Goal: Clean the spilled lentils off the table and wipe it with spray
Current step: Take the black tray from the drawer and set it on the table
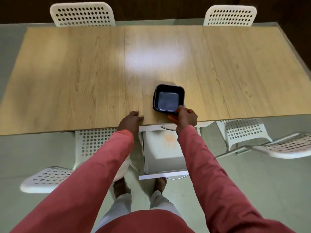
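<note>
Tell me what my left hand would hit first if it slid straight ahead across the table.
Probably nothing: the left hand points away over bare table. The black tray sits off to its right, and the way looks free to the far edge.

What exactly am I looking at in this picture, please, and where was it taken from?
There is no machine here: a person in pink sleeves is working with bare hands. The single picture comes from a wide-angle camera worn on the person's head, looking forward and down, so you see their own arms, legs and feet.

In front of them is a wooden table with white perforated chairs around it. The only object on it is a dark square tray, near the front edge, which looks empty. The right hand grips the tray's near rim. The left hand rests on the table edge and holds nothing. Below the table edge a white drawer stands pulled open. I cannot make out any lentils, spray bottle or cloth in this view.
</note>
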